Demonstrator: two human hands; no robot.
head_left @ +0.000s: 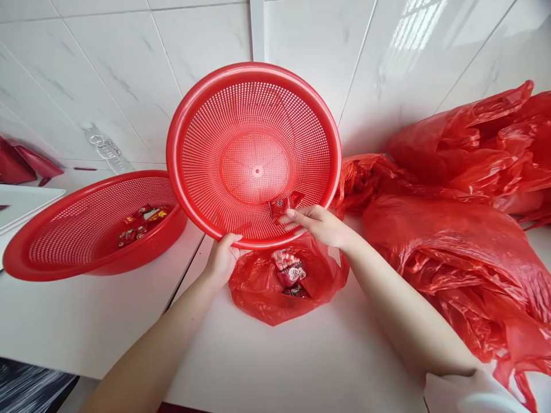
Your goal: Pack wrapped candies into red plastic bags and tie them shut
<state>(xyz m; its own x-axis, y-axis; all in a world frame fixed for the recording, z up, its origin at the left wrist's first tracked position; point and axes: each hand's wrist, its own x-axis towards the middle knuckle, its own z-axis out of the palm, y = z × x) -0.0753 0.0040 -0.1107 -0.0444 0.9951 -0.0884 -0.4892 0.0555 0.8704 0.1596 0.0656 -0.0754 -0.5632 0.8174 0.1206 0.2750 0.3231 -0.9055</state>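
A red plastic colander (257,120) is tilted up on its side with its open mouth facing me. My left hand (224,261) is closed on its lower left rim, the thumb lying over the edge. At the lower right inside the colander, my right hand (318,223) has its thumb and fingers closed at some small red wrapped packets (280,205); part of the grip is hidden. Just below the rim, a red plastic bag (267,307) lies with its mouth open on the white table. Several wrapped packets (295,274) in pink, white and dark red are in it.
Left, a second red colander (81,195) leans with several red packets (144,221) inside. A clear plastic bottle (105,148) stands behind it. Heaps of red plastic bags (447,229) fill the right side. White wall tiles (107,51) rise behind. A seam (185,275) crosses the tabletop.
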